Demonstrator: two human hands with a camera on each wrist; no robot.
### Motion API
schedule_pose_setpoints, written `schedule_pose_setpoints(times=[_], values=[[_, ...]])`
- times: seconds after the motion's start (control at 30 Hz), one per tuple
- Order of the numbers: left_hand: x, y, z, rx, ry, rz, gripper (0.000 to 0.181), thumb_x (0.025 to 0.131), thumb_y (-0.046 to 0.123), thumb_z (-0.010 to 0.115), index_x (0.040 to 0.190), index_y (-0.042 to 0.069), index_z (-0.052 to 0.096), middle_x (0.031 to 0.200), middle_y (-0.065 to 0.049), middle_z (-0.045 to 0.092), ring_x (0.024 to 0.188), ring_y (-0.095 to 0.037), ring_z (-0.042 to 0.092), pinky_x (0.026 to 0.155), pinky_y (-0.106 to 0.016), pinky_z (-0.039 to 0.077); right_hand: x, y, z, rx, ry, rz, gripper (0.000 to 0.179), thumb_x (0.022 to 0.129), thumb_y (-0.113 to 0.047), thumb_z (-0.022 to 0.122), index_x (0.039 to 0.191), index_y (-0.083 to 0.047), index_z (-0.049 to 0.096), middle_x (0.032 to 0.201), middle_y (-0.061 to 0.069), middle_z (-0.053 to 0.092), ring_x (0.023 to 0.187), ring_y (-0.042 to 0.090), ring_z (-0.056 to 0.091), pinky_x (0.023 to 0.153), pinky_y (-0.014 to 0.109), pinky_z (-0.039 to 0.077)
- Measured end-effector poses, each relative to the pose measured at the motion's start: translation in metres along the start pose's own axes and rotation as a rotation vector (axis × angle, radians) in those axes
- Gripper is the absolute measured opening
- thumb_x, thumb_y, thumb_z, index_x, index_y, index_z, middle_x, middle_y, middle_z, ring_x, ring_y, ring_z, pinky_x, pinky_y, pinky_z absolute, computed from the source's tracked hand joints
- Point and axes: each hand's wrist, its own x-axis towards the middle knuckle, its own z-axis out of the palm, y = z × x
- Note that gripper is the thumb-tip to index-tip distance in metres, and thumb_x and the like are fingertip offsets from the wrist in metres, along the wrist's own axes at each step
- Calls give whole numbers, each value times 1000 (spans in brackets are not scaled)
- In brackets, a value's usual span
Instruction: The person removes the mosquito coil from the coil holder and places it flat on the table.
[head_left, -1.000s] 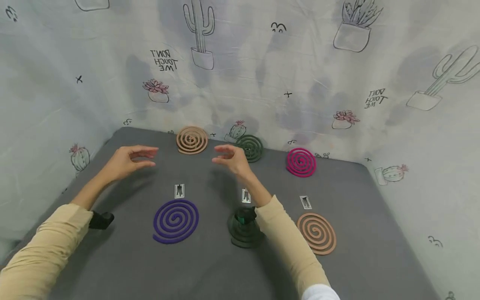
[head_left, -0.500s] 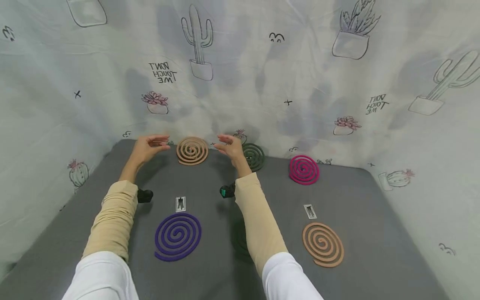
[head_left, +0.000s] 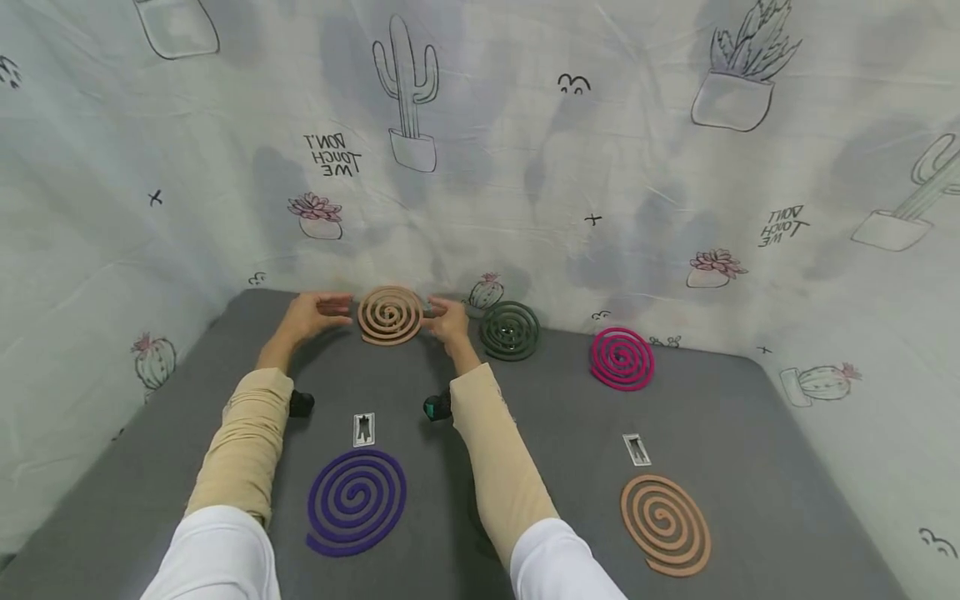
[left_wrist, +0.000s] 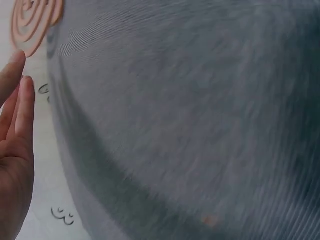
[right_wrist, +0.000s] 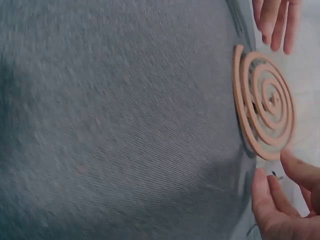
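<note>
A tan mosquito coil [head_left: 390, 316] lies at the table's back edge, between my two hands. My left hand [head_left: 307, 321] is just left of it, fingers extended and a small gap from the rim. On the other side, my right hand [head_left: 450, 325] has its thumb and fingers apart at the coil's right edge. In the right wrist view the thumb meets or nearly meets the rim of the coil [right_wrist: 267, 105]; I cannot tell which. The left wrist view shows the left thumb close below the coil [left_wrist: 37, 22]. Neither hand grips anything.
Along the back lie a green coil [head_left: 509, 331] and a pink coil [head_left: 622, 358]. A purple coil [head_left: 357, 502] and another tan coil [head_left: 665, 525] lie in front, near small metal stands [head_left: 364, 430]. My right arm covers the front green coil. A printed cloth [head_left: 510, 167] hangs behind.
Both hands have moved over the table to the back tan coil and drawn in toward its two sides. The coils stay where they were; the head view has shifted slightly.
</note>
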Motion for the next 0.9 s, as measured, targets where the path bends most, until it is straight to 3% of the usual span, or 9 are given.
schedule_pose_setpoints(times=[0.03, 0.23, 0.43, 0.57, 0.63, 0.73, 0.8, 0.9], values=[[1, 0, 2, -2, 1, -1, 56, 104, 1, 74, 152, -17, 52, 148, -39, 59, 138, -55, 60, 116, -62, 52, -8, -7, 2, -3, -2, 41, 51, 99, 8, 75, 148, -6, 69, 151, 22, 65, 130, 36, 72, 102, 40, 66], [7, -1, 12, -29, -14, 1, 56, 103, -1, 74, 151, -19, 52, 143, -39, 62, 134, -55, 64, 110, -53, 58, -23, -5, 14, 14, 22, 9, 46, 106, 6, 67, 151, -4, 65, 145, 24, 69, 124, 38, 75, 101, 37, 66], [11, -4, 16, -18, -12, 23, 53, 102, -4, 74, 149, -19, 54, 138, -39, 65, 131, -55, 66, 101, -39, 64, -24, 2, 15, 1, 38, -88, 49, 101, 13, 69, 148, -3, 68, 139, 23, 73, 119, 38, 77, 93, 33, 68], [14, -2, 21, -8, -14, 44, 50, 101, -7, 73, 147, -19, 57, 140, -40, 63, 129, -55, 67, 100, -40, 65, -23, 5, 16, -8, 88, -121, 52, 96, 18, 71, 145, -1, 69, 130, 26, 75, 119, 40, 75, 90, 34, 69], [16, -2, 22, 7, -10, 43, 51, 101, -7, 74, 147, -18, 57, 142, -40, 62, 128, -54, 67, 101, -43, 64, -22, 5, 16, -15, 111, -122, 53, 94, 18, 75, 143, 0, 71, 127, 26, 74, 129, 42, 67, 92, 35, 69], [20, -4, 25, 15, -8, 37, 52, 100, -7, 74, 149, -15, 57, 144, -40, 62, 128, -53, 68, 103, -46, 63, -21, 6, 17, -86, 128, -105, 57, 91, 13, 82, 144, -2, 70, 126, 23, 74, 141, 40, 53, 98, 37, 67], [21, -6, 25, 18, -2, 41, 53, 99, -7, 75, 149, -13, 58, 143, -39, 63, 126, -51, 70, 102, -46, 64, -20, 6, 18, -157, 124, -109, 62, 89, 7, 88, 147, -5, 69, 128, 20, 76, 143, 39, 53, 104, 39, 65], [22, -9, 25, -2, 17, 57, 51, 97, -6, 79, 145, -10, 63, 138, -37, 67, 118, -44, 76, 96, -39, 67, -17, 5, 18, -273, 98, -133, 68, 87, 1, 91, 150, -9, 68, 130, 15, 79, 130, 34, 68, 113, 40, 59]])
